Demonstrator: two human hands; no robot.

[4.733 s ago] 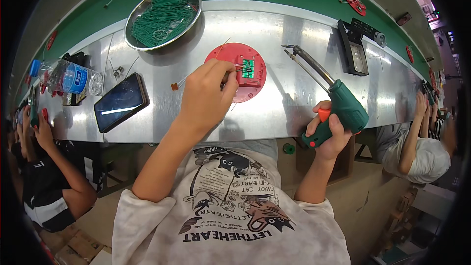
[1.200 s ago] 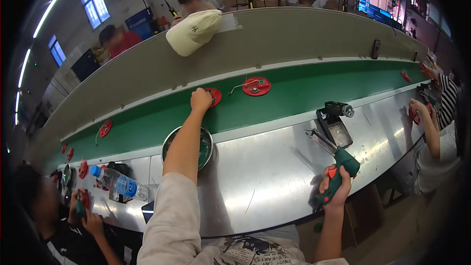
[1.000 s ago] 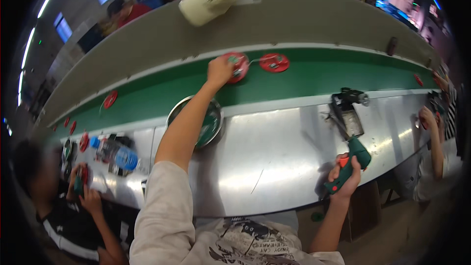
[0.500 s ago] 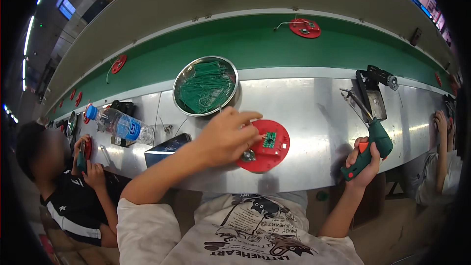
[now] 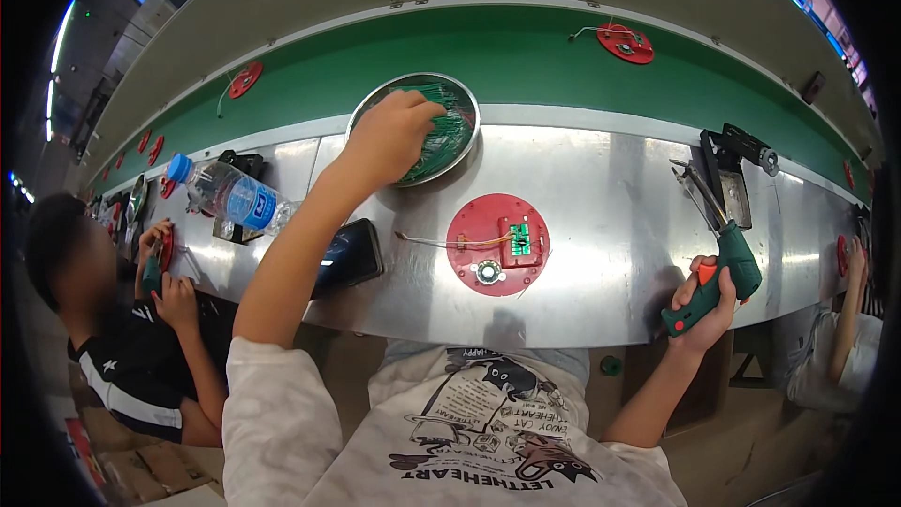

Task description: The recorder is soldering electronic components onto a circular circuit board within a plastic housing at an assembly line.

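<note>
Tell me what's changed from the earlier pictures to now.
The left hand brought a red disc from the green strip to the metal bench, let go, and reached forward-left to the wire bowl. The right hand still holds the green soldering gun.

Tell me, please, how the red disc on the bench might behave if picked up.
The red disc would probably lift as one stiff piece, since it looks flat and unbent. Its thin wires reach past its edge, so they would likely flop or snag. The green circuit board looks uncovered and may be fragile.
</note>
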